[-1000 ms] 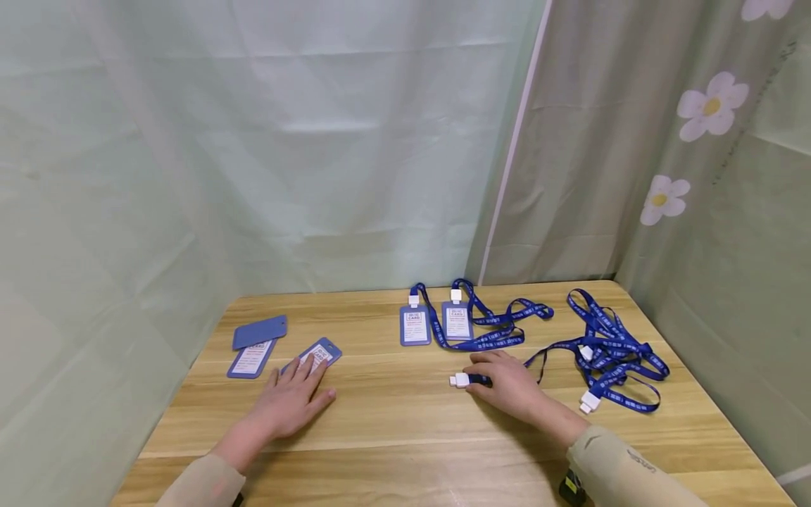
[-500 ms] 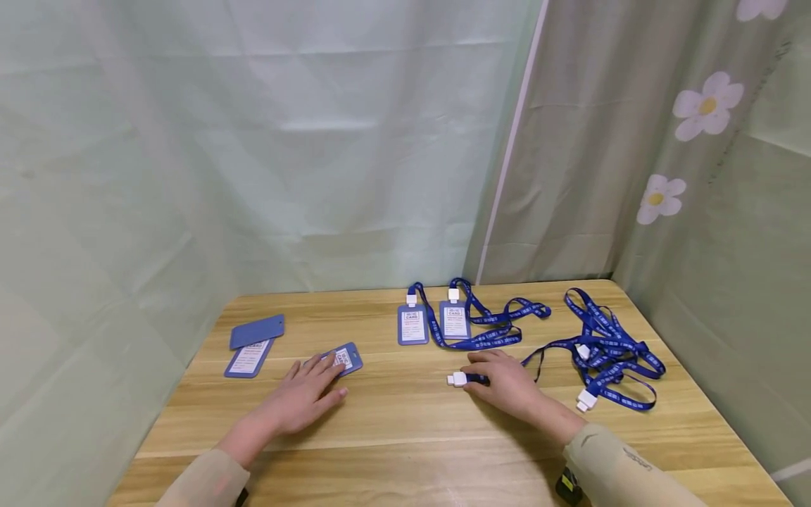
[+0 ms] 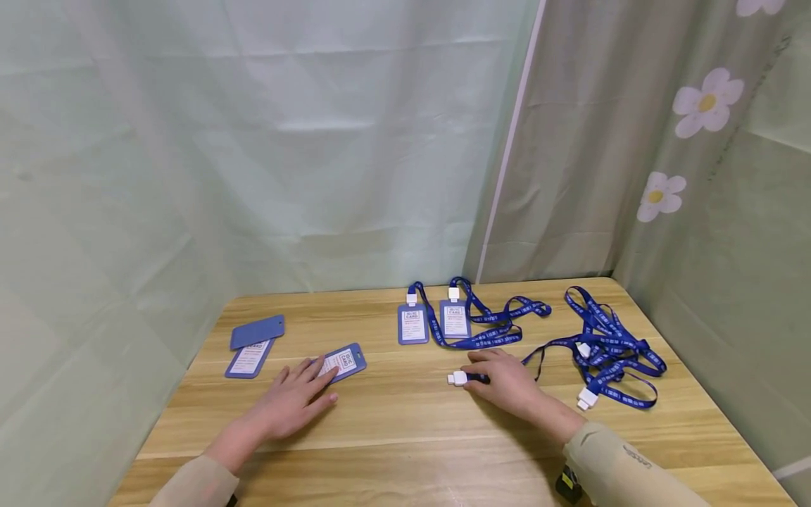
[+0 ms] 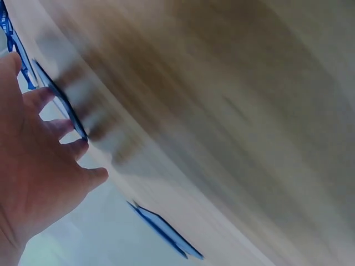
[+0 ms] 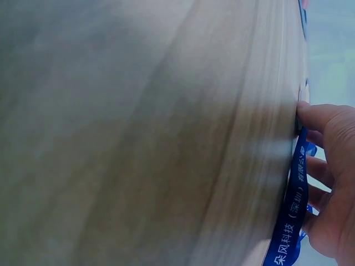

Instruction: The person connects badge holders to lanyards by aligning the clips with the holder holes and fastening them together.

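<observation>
In the head view my left hand (image 3: 294,401) rests its spread fingertips on a blue card holder (image 3: 347,361) that lies face up and slanted on the table. Part of that holder is hidden beneath the fingers; the left wrist view shows its thin edge (image 4: 66,102) at the fingertips. My right hand (image 3: 507,384) pinches a blue lanyard just behind its white clip (image 3: 457,379). The clip points left, apart from the card holder. From that hand the printed lanyard strap (image 5: 294,205) trails off, in the right wrist view, toward the bottom.
Two more holders, one blue back up (image 3: 258,332) overlapping a face-up one (image 3: 250,359), lie at the left. Two card holders (image 3: 413,325) with lanyards attached lie at the back middle. A tangle of blue lanyards (image 3: 614,355) covers the right. Curtains (image 3: 355,176) surround the wooden table (image 3: 393,472).
My left hand has slid the card holder to the right and turned it slightly. It then shifted back a little left, showing more of the card. My right hand has stayed in place.
</observation>
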{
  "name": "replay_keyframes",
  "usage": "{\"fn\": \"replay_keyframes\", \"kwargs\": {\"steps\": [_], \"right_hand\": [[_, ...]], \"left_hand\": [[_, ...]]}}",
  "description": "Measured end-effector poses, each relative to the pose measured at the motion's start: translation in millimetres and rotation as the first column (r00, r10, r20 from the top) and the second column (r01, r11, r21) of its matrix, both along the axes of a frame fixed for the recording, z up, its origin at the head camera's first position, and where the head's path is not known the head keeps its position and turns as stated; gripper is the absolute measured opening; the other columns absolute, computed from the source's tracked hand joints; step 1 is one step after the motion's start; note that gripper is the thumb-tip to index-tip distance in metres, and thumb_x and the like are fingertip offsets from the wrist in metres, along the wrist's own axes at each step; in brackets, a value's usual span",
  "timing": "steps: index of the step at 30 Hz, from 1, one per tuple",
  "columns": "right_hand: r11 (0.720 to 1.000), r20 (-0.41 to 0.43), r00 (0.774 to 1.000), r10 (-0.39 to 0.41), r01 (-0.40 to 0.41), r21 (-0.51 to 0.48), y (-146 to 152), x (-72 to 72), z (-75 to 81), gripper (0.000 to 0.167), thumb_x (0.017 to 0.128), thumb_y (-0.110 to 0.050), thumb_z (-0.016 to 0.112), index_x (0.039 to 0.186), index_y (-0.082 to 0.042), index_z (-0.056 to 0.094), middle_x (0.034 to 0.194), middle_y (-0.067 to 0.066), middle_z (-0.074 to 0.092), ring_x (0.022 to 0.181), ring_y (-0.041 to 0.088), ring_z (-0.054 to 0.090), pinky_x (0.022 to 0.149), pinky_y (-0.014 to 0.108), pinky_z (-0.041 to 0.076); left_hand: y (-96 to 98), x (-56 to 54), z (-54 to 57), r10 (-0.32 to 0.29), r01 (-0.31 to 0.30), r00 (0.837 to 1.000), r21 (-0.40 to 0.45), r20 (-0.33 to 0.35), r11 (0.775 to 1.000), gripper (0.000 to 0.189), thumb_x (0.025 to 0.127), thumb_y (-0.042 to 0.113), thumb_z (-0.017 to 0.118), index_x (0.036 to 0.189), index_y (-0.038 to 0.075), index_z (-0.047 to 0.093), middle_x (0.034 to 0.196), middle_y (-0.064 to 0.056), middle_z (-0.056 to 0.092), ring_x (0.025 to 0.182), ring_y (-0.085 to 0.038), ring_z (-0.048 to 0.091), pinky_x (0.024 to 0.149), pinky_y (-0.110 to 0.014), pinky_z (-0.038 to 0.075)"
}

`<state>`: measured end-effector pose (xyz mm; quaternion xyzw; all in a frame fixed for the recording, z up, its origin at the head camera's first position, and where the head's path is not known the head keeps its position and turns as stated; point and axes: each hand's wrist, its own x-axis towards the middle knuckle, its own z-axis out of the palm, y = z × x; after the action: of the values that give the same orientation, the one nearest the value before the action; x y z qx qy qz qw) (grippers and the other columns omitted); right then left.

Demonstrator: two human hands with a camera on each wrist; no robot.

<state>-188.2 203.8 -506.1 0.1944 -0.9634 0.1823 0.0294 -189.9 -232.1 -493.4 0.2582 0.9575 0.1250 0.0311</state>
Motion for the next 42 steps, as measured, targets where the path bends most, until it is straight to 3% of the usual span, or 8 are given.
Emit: {"fn": "replay_keyframes", "kwargs": {"steps": [7, 15, 31, 42], "right_hand": [[1.000, -0.001, 1.000, 0.004, -0.004, -0.002, 0, -1.2, -0.9, 0.037, 0.093, -0.041, 0.075, 0.126, -0.025, 0.076, 0.145, 0.003, 0.059, 0.136, 0.029, 0.051, 0.111, 0.053, 0.042], [1.000, 0.016, 1.000, -0.013, 0.013, -0.002, 0, -0.7, 0.2, 0.036, 0.094, -0.042, 0.075, 0.126, -0.026, 0.075, 0.145, 0.001, 0.059, 0.136, 0.028, 0.051, 0.111, 0.053, 0.041], [1.000, 0.012, 1.000, -0.001, 0.001, -0.019, 0, -0.9, -0.1, 0.037, 0.094, -0.041, 0.075, 0.127, -0.025, 0.075, 0.146, 0.003, 0.059, 0.137, 0.029, 0.049, 0.111, 0.054, 0.040], [1.000, 0.013, 1.000, 0.028, -0.028, -0.009, 7, -0.6, -0.5, 0.038, 0.095, -0.039, 0.074, 0.129, -0.022, 0.074, 0.147, 0.005, 0.058, 0.139, 0.031, 0.049, 0.113, 0.055, 0.038]], "left_hand": [[15.4, -0.8, 3.2, -0.027, 0.028, 0.999, -0.027, 0.040, 0.999, 0.061, 0.106, 0.056, 0.042, 0.156, 0.021, 0.047, 0.165, -0.017, 0.030, 0.150, -0.045, 0.025, 0.116, -0.073, 0.014], [35.7, 1.1, 5.0, -0.110, 0.111, 0.993, -0.016, 0.052, 0.994, 0.059, 0.107, 0.054, 0.043, 0.155, 0.020, 0.048, 0.164, -0.018, 0.031, 0.150, -0.046, 0.025, 0.116, -0.072, 0.015], [72.1, 1.1, 5.1, -0.203, 0.206, 0.977, -0.036, 0.070, 0.978, 0.060, 0.107, 0.057, 0.037, 0.157, 0.024, 0.045, 0.166, -0.013, 0.029, 0.151, -0.041, 0.024, 0.118, -0.069, 0.016], [99.4, 1.8, 6.0, -0.238, 0.245, 0.965, -0.051, 0.114, 0.968, 0.058, 0.107, 0.057, 0.037, 0.158, 0.030, 0.042, 0.168, -0.008, 0.025, 0.154, -0.037, 0.020, 0.119, -0.067, 0.015]]}}
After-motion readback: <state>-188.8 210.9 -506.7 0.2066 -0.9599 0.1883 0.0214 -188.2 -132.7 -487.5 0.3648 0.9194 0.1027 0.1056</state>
